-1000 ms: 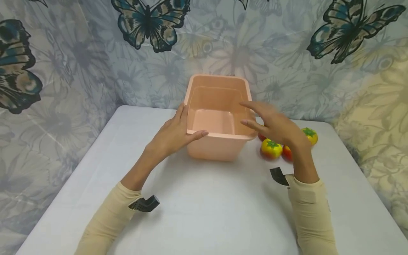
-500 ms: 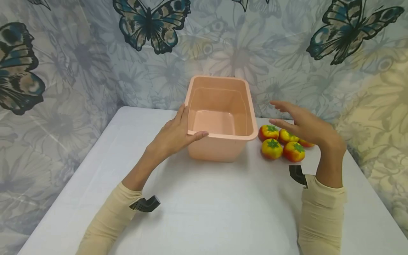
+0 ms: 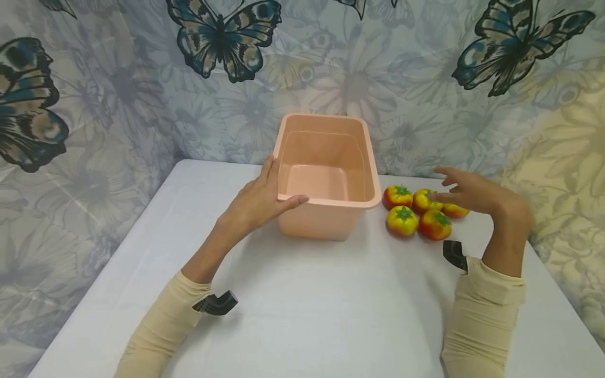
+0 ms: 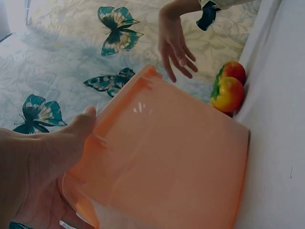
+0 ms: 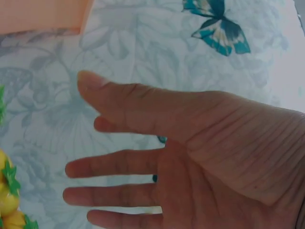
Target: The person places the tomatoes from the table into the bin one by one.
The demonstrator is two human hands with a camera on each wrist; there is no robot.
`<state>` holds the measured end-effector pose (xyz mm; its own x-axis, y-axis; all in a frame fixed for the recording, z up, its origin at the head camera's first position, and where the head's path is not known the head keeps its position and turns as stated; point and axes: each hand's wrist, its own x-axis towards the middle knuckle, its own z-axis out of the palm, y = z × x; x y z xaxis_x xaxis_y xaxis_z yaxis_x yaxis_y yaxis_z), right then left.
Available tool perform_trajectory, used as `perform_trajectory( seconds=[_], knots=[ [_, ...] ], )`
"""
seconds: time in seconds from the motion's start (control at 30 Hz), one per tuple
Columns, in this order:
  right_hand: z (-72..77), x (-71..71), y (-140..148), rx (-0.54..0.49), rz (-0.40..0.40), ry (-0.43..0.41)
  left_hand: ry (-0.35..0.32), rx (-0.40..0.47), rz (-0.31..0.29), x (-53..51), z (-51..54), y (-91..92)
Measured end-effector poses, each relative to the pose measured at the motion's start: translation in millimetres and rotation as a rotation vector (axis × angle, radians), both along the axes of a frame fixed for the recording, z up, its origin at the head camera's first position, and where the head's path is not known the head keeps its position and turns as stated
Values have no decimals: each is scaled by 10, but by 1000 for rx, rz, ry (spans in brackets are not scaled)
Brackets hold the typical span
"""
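Note:
A peach-coloured plastic bin (image 3: 316, 215) stands on the table, its inside bare. My left hand (image 3: 252, 205) holds its front left corner, the thumb over the front rim and the fingers along the left side. Right of the bin sit several toy-like tomatoes, red and yellow with green star-shaped tops, among them a yellow tomato (image 3: 402, 221) and a redder tomato (image 3: 435, 226). My right hand (image 3: 477, 191) hovers just above the far right of this group, fingers spread and holding nothing. In the right wrist view, the right hand's palm (image 5: 190, 181) shows bare, with tomatoes (image 5: 7, 198) at the left edge.
A white cloth covers the table (image 3: 302, 304). Behind it hangs a patterned curtain (image 3: 406, 79) with butterflies and flowers, close to the bin's back. Each sleeve carries a black wrist camera, such as the left one (image 3: 216, 303).
My right hand has moved right, away from over the bin, past the tomatoes and slightly down, uncovering most of them. The left hand and the bin have stayed in place.

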<state>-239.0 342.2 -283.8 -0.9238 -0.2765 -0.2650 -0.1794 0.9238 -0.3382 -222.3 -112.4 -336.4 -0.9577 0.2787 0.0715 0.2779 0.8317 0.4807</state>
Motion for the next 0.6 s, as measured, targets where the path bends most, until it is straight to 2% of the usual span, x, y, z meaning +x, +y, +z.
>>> perform_trajectory(
  seconds=[0.13,0.5,0.6],
  knots=[
    [-38,-17,75,30,-26,-46,-4,-4,1,7,-9,-1],
    [-145,-59,204,154,-9,-63,-20,-5,2,15,-6,4],
    [-196,-67,234,176,-24,-108,-21,-4,-2,14,-2,12]
  ],
)
